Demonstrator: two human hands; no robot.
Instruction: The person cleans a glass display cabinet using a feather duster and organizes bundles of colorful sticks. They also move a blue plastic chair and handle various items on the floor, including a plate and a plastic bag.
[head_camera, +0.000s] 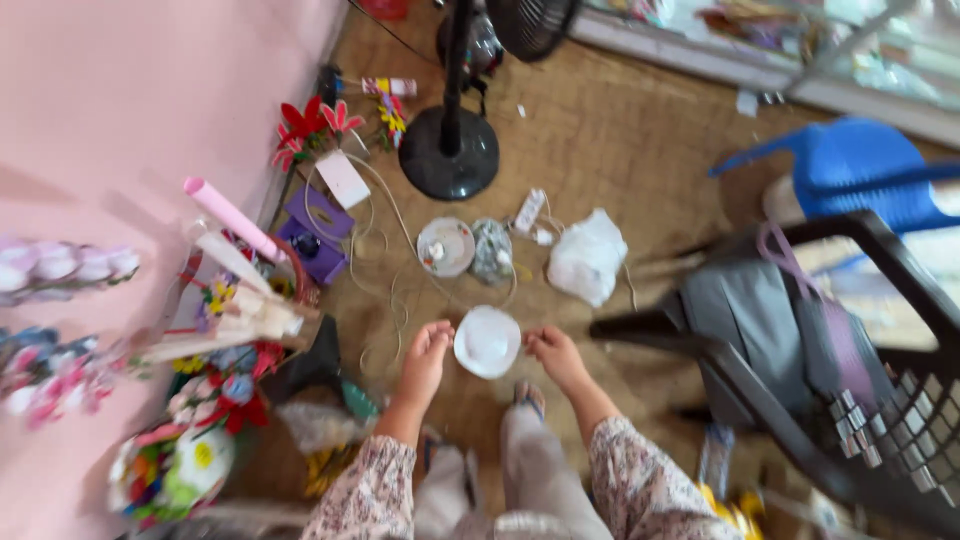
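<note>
Down at the floor (620, 140), both hands reach for a white dish (487, 341): the left hand (428, 352) open beside its left rim, the right hand (553, 352) loosely curled at its right. Neither grips it; lifting would need fingers under the rim.

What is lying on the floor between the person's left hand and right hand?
In the head view, a round white bowl-like dish sits between the left hand and the right hand, on the brown floor.
</note>
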